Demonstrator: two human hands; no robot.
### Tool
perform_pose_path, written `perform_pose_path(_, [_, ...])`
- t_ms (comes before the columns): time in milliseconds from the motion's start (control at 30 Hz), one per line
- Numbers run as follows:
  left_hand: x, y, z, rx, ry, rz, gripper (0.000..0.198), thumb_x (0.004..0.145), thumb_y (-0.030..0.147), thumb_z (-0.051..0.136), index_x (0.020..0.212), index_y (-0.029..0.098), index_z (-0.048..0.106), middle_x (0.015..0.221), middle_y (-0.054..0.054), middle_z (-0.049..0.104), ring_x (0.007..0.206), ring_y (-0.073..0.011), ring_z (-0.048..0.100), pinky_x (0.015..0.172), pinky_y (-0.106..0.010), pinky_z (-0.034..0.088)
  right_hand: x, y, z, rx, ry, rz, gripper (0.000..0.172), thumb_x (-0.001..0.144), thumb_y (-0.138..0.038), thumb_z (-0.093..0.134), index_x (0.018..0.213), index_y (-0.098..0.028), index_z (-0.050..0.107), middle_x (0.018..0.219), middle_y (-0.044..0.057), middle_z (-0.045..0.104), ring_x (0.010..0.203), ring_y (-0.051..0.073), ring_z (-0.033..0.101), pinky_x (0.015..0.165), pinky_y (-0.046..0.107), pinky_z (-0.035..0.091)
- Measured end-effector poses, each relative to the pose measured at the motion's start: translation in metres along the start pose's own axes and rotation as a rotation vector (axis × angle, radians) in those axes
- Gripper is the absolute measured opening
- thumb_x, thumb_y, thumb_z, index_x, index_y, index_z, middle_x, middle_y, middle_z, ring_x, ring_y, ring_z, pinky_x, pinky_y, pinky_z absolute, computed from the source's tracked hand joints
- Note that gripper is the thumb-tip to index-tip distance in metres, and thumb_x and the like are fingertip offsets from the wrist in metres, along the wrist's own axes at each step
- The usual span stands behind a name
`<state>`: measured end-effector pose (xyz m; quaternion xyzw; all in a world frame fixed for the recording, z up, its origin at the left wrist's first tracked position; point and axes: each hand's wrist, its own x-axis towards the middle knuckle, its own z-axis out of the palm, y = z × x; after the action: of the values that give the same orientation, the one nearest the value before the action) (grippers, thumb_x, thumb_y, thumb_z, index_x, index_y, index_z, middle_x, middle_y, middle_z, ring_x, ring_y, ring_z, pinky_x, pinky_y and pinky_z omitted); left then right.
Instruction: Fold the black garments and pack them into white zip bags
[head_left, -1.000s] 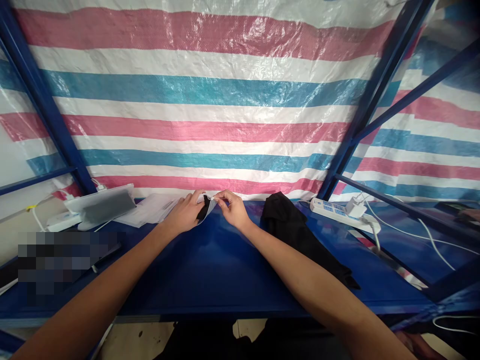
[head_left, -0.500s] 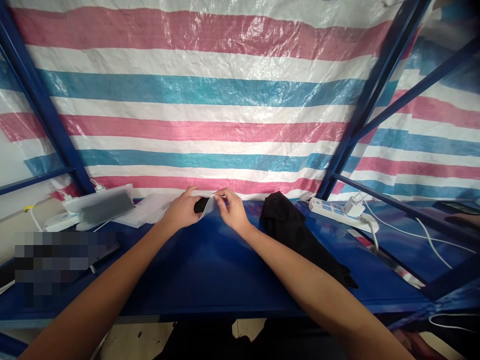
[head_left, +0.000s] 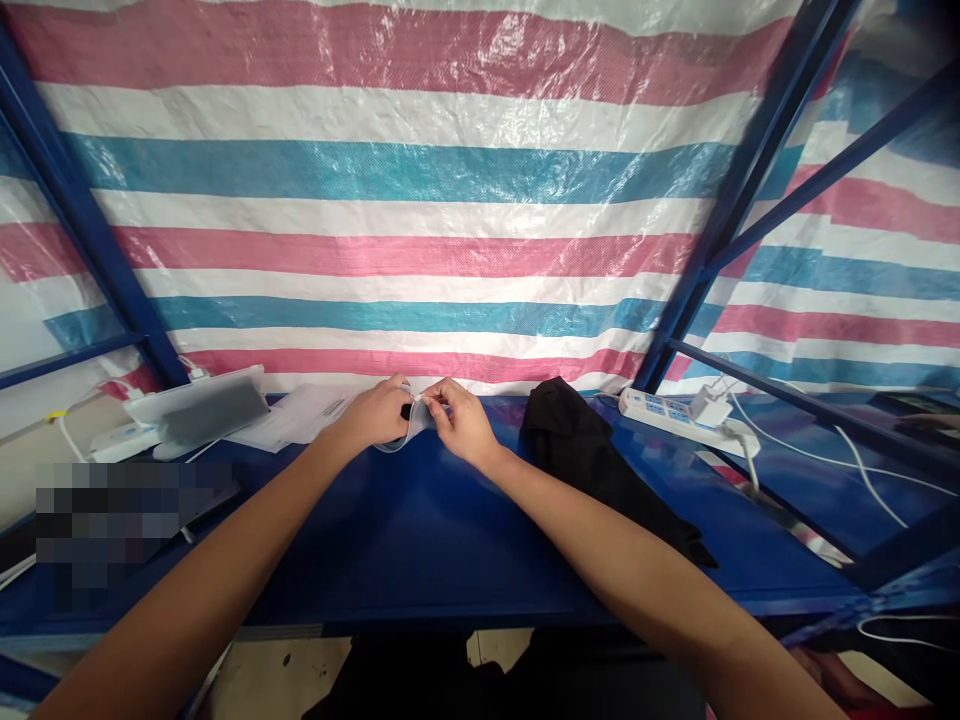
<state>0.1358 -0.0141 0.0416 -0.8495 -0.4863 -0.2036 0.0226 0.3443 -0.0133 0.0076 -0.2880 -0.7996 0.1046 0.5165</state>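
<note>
- The left hand (head_left: pixel 373 412) is closed around a clear plastic bag (head_left: pixel 418 420), its fingers curled over the near part.
- The right hand (head_left: pixel 463 425) is narrowed to a pinch, thumb and forefinger together on the bag's upper edge, just beside the left fingertips.
- The bag is therefore between the two hands, above the blue tabletop (head_left: pixel 405 560); whether it touches the surface I cannot tell.
- A black item (head_left: pixel 406 411) shows at the left fingertips, against the bag; most of it is hidden by that hand.
- Half a second ago, more of this black item was visible beside the left fingers; now only a small patch shows.
- The bag's rounded lower edge now shows below the left fingers, where it was mostly covered before.
- The right hand's pinch on the edge is much the same as in the earlier views.
- Printed sheets (head_left: pixel 289 418) lie left of the left hand, unchanged.
- A black cloth (head_left: pixel 592 460) lies right of the right hand, near its forearm, also unchanged.
- Farther right of that hand is a white power strip (head_left: pixel 646 406).
</note>
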Motion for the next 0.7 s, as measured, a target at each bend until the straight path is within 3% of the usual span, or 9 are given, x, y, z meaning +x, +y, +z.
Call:
perform_pose_path(167, [0.004, 0.001, 0.001, 0.081, 0.068, 0.015, 0.025, 0.096, 0.041, 0.066, 0.099, 0.025, 0.084, 0.112, -0.011, 0.075, 0.096, -0.0308, 0.074, 0.085, -0.04, 0.058, 0.005, 0.008, -0.003, 0.003, 0.004, -0.041, 0.018, 0.11, -0.033, 0.054, 0.105, -0.023, 0.068, 0.1, 0.007, 0.073, 0.092, 0.023, 0.071, 0.082, 0.036, 0.056])
perform_pose_path(267, [0.002, -0.017, -0.005, -0.109, 0.08, 0.04, 0.035, 0.091, 0.053, 0.074, 0.116, 0.03, 0.086, 0.123, -0.008, 0.08, 0.115, -0.0343, 0.074, 0.099, -0.042, 0.058, 0.011, 0.021, -0.007, 0.065, 0.104, 0.055, 0.022, 0.108, -0.04, 0.057, 0.102, -0.022, 0.069, 0.099, 0.008, 0.075, 0.088, 0.023, 0.072, 0.077, 0.035, 0.059])
perform_pose_path(333, [-0.003, -0.032, -0.009, -0.259, 0.122, -0.03, 0.042, 0.09, 0.059, 0.076, 0.12, 0.031, 0.086, 0.125, -0.007, 0.082, 0.119, -0.0354, 0.074, 0.103, -0.043, 0.058, 0.013, 0.029, -0.01, 0.083, 0.142, 0.119, 0.026, 0.107, -0.045, 0.059, 0.099, -0.021, 0.069, 0.097, 0.008, 0.076, 0.083, 0.022, 0.072, 0.072, 0.034, 0.06])
perform_pose_path(533, [-0.02, -0.067, -0.005, -0.441, 0.258, -0.189, 0.032, 0.093, 0.051, 0.067, 0.101, 0.027, 0.088, 0.11, -0.007, 0.086, 0.104, -0.033, 0.079, 0.095, -0.045, 0.063, 0.012, 0.039, -0.013, 0.164, 0.141, 0.226, 0.032, 0.103, -0.051, 0.063, 0.092, -0.021, 0.068, 0.09, 0.006, 0.076, 0.077, 0.021, 0.074, 0.066, 0.033, 0.062])
perform_pose_path(700, [-0.019, -0.074, 0.004, -0.697, 0.459, -0.263, 0.026, 0.088, 0.048, 0.073, 0.092, 0.023, 0.077, 0.102, -0.009, 0.085, 0.1, -0.0296, 0.08, 0.097, -0.045, 0.062, 0.014, 0.043, -0.01, 0.238, 0.156, 0.277, 0.036, 0.1, -0.057, 0.066, 0.09, -0.022, 0.067, 0.091, 0.006, 0.076, 0.085, 0.022, 0.076, 0.079, 0.038, 0.068])
